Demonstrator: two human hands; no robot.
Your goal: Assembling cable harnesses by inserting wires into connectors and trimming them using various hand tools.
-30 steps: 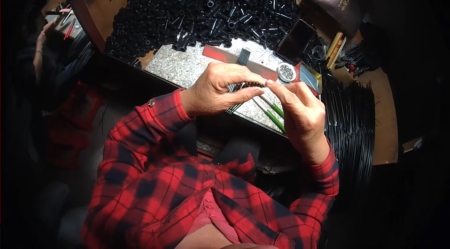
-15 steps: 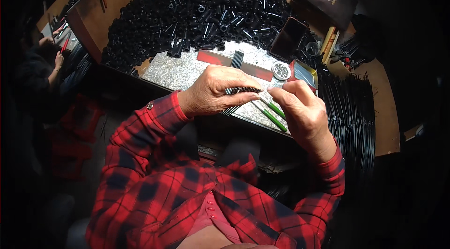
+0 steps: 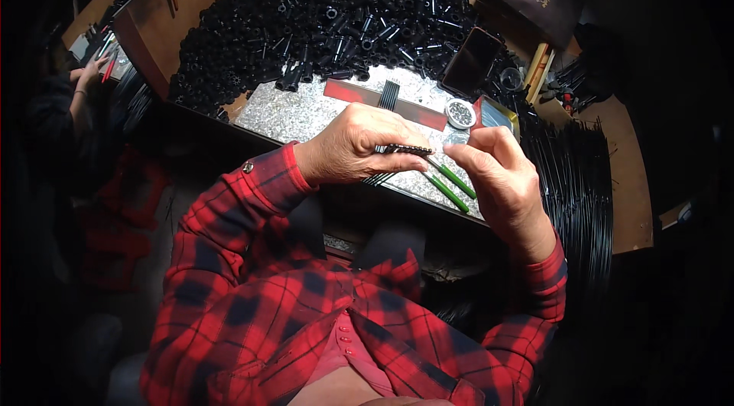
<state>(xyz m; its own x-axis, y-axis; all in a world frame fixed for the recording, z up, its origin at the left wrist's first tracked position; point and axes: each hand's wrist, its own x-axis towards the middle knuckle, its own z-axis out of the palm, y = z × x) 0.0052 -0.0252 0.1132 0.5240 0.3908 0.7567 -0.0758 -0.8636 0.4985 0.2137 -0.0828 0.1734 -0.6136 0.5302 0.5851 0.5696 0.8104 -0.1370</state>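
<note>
My left hand (image 3: 348,147) is closed on a flat row of thin dark rods (image 3: 389,94), pinched between thumb and fingers. Their near ends line up along the gap at my fingertips, facing right. Just beside those ends is my right hand (image 3: 508,188), its thumb and forefinger pressed together. Whatever they pinch is too small to make out. Below the fingertips, two green-handled tools (image 3: 446,192) lie on the speckled board, their tips partly hidden by my left hand. A round white dish (image 3: 460,113) of small shiny pieces stands beyond my right hand.
A large heap of black tubular parts (image 3: 321,16) fills the back. A red-and-grey bar (image 3: 352,92) lies across the speckled board (image 3: 283,112). A phone (image 3: 472,62) leans at right, near a small open box (image 3: 497,117). Long dark rods (image 3: 573,184) stand right. Another person's hand (image 3: 92,71) works far left.
Both hands have shifted slightly right, with the rods still in my left. My right fingertips remain close to the rod ends. The other person's hand has moved at far left.
</note>
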